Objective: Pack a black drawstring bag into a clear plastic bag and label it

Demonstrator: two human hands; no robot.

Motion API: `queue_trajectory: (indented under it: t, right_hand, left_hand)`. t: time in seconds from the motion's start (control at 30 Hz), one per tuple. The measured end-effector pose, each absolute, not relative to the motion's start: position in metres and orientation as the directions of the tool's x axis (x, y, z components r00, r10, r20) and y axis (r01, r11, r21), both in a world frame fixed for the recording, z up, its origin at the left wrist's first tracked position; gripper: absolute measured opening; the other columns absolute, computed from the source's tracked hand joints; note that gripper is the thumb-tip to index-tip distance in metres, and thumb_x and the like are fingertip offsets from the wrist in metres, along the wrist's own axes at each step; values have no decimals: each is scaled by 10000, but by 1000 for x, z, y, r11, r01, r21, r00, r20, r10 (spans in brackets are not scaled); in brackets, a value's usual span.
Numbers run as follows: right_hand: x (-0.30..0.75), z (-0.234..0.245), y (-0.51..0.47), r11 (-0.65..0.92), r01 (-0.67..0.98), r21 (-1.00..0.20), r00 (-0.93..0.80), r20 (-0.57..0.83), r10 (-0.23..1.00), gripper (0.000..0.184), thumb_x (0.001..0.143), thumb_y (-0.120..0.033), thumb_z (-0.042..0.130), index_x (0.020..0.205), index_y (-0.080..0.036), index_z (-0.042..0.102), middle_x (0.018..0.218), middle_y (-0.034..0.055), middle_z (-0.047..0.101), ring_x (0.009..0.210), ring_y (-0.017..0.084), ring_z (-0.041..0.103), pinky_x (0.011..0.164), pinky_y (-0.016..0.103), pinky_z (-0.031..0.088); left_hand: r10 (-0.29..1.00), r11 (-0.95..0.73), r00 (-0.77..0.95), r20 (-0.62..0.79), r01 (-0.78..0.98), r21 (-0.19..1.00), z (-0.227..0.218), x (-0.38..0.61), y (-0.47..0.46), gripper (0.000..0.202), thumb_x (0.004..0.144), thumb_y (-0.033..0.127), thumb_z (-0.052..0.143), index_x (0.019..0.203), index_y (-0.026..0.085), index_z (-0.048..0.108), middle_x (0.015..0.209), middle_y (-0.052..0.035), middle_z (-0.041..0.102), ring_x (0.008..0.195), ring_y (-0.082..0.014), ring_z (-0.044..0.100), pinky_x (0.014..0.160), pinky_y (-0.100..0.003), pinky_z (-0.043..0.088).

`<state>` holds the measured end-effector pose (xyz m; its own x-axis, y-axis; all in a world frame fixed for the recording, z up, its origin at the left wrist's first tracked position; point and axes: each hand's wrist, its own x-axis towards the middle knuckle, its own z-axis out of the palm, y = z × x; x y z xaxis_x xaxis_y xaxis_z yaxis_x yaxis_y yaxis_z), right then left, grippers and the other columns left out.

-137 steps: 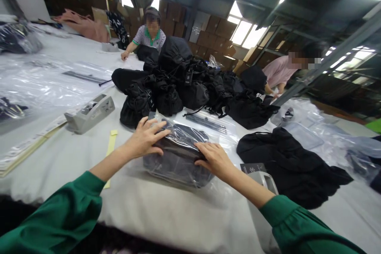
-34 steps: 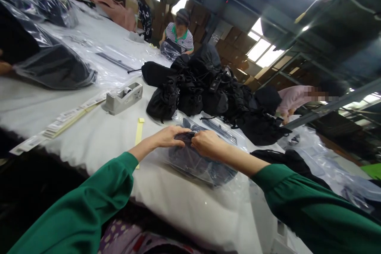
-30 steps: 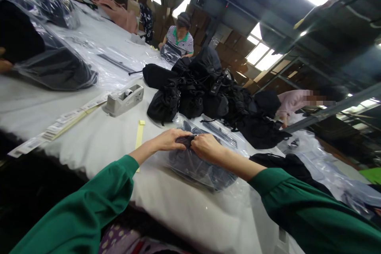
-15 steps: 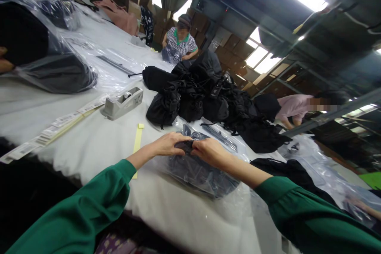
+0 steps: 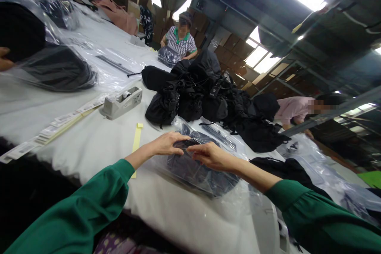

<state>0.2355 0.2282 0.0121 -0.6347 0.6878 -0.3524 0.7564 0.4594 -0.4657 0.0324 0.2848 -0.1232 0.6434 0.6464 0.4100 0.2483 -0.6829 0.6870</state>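
A clear plastic bag [image 5: 202, 174] with a dark item inside lies on the white-covered table in front of me. My left hand [image 5: 168, 144] grips the upper left edge of its plastic between thumb and fingers. Just over the bag's upper part, my right hand [image 5: 211, 155] has its fingers stretched out, with nothing visibly held in them. Behind the bag is a heap of black drawstring bags [image 5: 190, 105], one with a hanging tag. Flat clear plastic bags [image 5: 222, 137] lie partly under the bagged item.
A grey tape dispenser [image 5: 123, 103] stands left of the heap, beside long strips of barcode labels [image 5: 56, 127]. A yellow strip [image 5: 137, 143] lies near my left wrist. Bagged dark items [image 5: 56, 67] and another person's hand [image 5: 4, 59] are at far left. Two people work across the table.
My right hand has let go of the plastic and its fingers have straightened, with the forearm shifted slightly right. My left hand keeps its place. Across the table, a person's bagged item has turned.
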Motion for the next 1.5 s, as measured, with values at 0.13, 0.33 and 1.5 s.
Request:
queue_trajectory:
  t: [0.13, 0.33, 1.5]
  right_hand:
    - [253, -11, 207, -40, 641, -766, -488, -448, 749, 561, 943, -408, 513, 1449, -203, 386, 894, 59, 734, 478, 116, 604, 481, 215, 440]
    - [262, -50, 192, -134, 476, -869, -431, -363, 826, 728, 909, -499, 567, 1505, -207, 267, 812, 42, 717, 478, 117, 619, 429, 178, 396]
    - [282, 10, 230, 408, 871, 274, -440, 67, 895, 795, 885, -651, 528, 1436, -89, 417, 1200, 215, 617, 1086, 354, 576, 895, 435, 445]
  left_hand:
    - [646, -681, 650, 401, 254, 686, -120, 32, 284, 639, 808, 404, 711, 1393, 245, 509, 1222, -93, 653, 1072, -270, 604, 935, -371, 448]
    - [635, -688, 660, 402, 246, 682, -118, 33, 285, 636, 805, 391, 716, 1387, 227, 519, 1238, -97, 650, 1086, -268, 605, 940, -364, 451]
    - [853, -503, 450, 265, 571, 649, -105, 65, 267, 548, 726, 368, 735, 1234, 283, 546, 1231, -77, 652, 1112, -338, 599, 1051, -603, 307]
